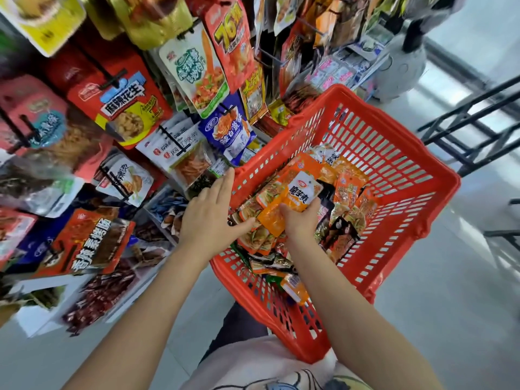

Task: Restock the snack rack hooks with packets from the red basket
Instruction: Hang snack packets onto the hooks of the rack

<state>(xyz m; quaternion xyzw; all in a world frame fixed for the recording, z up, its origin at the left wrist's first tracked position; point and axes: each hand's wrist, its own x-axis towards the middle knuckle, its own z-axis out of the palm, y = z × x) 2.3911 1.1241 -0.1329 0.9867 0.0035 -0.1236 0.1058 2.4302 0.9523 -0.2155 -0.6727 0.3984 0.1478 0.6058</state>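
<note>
Over the red basket (pixel 394 164), the right hand (pixel 299 218) grips a small stack of orange snack packets (pixel 292 197) by their near end — likely gathered for hanging. Their long axis points up and away toward the snack rack (pixel 197 88). The left hand (pixel 209 212) rests flat, fingers straight, on the basket's packet pile.

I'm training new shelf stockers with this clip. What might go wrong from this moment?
The right hand grips several orange packets at once; some may slip back into the red basket. The left hand lies open at the basket's rim, so it may tip. The crowded rack hooks could shed packets if bumped.
</note>
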